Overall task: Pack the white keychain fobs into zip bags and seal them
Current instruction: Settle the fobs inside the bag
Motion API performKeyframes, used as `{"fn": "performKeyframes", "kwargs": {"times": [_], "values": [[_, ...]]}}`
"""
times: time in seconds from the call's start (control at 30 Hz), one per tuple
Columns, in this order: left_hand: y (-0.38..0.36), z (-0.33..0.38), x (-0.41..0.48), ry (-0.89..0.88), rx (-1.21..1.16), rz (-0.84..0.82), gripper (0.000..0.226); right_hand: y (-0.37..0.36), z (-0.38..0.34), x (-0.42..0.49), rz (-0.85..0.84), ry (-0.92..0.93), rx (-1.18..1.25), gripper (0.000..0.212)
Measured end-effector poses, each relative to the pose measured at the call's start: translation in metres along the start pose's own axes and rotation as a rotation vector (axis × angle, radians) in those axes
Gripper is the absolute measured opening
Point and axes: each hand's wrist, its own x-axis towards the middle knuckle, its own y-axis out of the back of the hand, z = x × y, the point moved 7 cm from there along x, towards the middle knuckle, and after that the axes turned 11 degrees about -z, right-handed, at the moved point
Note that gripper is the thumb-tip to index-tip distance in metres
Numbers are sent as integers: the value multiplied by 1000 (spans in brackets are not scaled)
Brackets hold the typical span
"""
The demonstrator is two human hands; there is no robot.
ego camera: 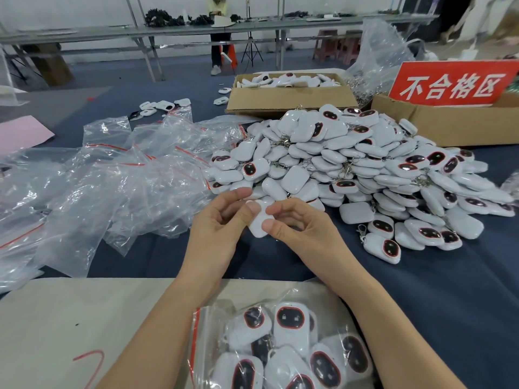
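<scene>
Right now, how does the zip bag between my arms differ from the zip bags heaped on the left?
The near zip bag holds white fobs; the heaped zip bags look empty. The near zip bag lies alone on the beige sheet; the heaped zip bags lie crumpled and overlapping on the dark blue cloth. Both are clear plastic with a red strip.

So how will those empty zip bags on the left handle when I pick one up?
Probably floppy: the empty zip bags lie crumpled and creased. Likely light and slippery, being thin glossy film heaped loosely, so lifting one may drag neighbours along.
</scene>
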Motion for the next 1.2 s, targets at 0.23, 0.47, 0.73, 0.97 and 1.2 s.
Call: {"fn": "performKeyframes", "kwargs": {"times": [0.23,0.47,0.73,0.97,1.2], "values": [[-10,1,-1,-15,95,-117,28,4,3,1,30,6,23,22],[-11,6,-3,-67,260,-79,18,6,7,2,32,-31,55,22],[-4,1,0,-60,221,-24,7,5,3,2,50,13,55,23],[-12,-4,2,-16,83,-113,17,5,8,1,100,-5,40,10],[-13,-7,3,-24,200,-144,8,7,11,2,87,-41,10,24]]}}
